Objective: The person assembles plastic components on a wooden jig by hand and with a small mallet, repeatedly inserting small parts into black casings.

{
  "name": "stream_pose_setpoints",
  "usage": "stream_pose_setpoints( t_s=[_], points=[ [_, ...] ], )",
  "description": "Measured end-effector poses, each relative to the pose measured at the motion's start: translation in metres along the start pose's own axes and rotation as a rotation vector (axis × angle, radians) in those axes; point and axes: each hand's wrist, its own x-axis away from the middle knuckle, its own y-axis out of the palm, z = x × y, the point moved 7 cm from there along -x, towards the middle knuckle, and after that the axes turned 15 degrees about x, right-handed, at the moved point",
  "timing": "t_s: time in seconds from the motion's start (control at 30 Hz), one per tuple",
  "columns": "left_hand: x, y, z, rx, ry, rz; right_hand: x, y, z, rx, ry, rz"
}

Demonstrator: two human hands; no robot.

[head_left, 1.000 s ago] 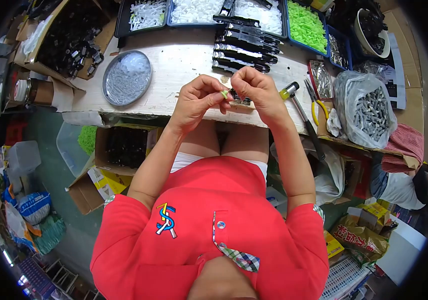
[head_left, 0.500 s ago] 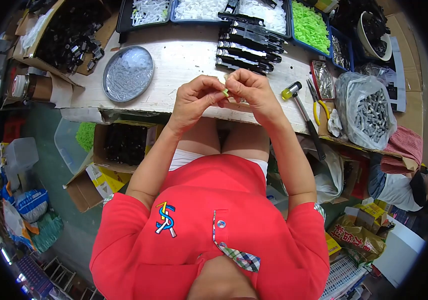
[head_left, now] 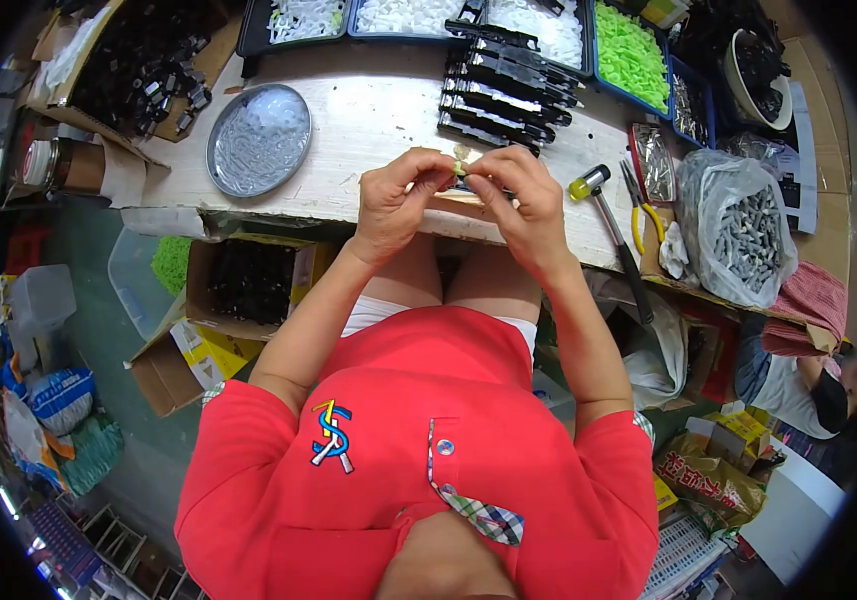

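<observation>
Over the front edge of the worktable (head_left: 349,120), my left hand (head_left: 395,197) and my right hand (head_left: 529,208) meet fingertip to fingertip. Between them is a small light-green plastic piece (head_left: 461,169), pinched from both sides. Its exact shape is too small and covered to make out. Just beyond my fingers lies a stack of long black parts with metal strips (head_left: 504,95). To the right of my right hand rests a hammer (head_left: 613,232) with a yellow-and-black head, beside yellow-handled pliers (head_left: 647,222).
Trays of white pieces (head_left: 404,16) and bright green pieces (head_left: 631,55) line the back. A round metal dish (head_left: 259,140) stands left, near a box of black parts (head_left: 144,85). A bag of grey pieces (head_left: 744,235) sits right. Another person (head_left: 799,390) is at far right.
Both hands have shifted slightly right, and the fingers have turned around the green piece, still pinched. The right hand's fingers are more spread. At far right, the other person has come further into view.
</observation>
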Motion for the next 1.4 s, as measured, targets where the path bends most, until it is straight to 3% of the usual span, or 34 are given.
stream_pose_setpoints(
  t_s=[0.07, 0.23, 0.33, 0.4, 0.57, 0.8, 1.1, 1.23, 1.27, 1.4],
  points=[
    [-0.002, 0.003, 0.000, -0.052, 0.037, -0.010, 0.000, -0.004, -0.012, 0.208, -0.126, 0.044],
    [-0.005, 0.003, 0.004, -0.188, 0.042, -0.019, -0.002, -0.001, -0.008, 0.302, -0.185, 0.011],
    [-0.006, 0.003, 0.008, -0.390, 0.088, -0.083, -0.002, 0.001, -0.003, 0.433, -0.241, -0.050],
    [-0.006, 0.006, 0.016, -0.633, 0.242, -0.112, -0.002, 0.004, 0.001, 0.541, -0.274, -0.086],
    [-0.001, 0.008, -0.006, -0.682, 0.184, -0.136, 0.000, 0.028, 0.008, 0.720, -0.368, -0.302],
    [-0.001, 0.010, -0.014, -0.658, 0.171, -0.166, -0.006, 0.037, 0.007, 0.689, -0.400, -0.433],
    [-0.001, 0.012, -0.014, -0.680, 0.176, -0.185, -0.006, 0.035, 0.024, 0.563, -0.295, -0.455],
    [-0.003, 0.012, -0.012, -0.709, 0.111, -0.164, -0.004, 0.001, 0.031, 0.409, -0.227, -0.167],
    [-0.003, 0.013, -0.012, -0.728, 0.096, -0.152, -0.002, -0.006, 0.047, 0.355, -0.100, -0.191],
    [-0.008, 0.014, -0.018, -0.759, 0.008, -0.124, 0.008, -0.054, 0.070, 0.339, 0.053, -0.097]
  ],
)
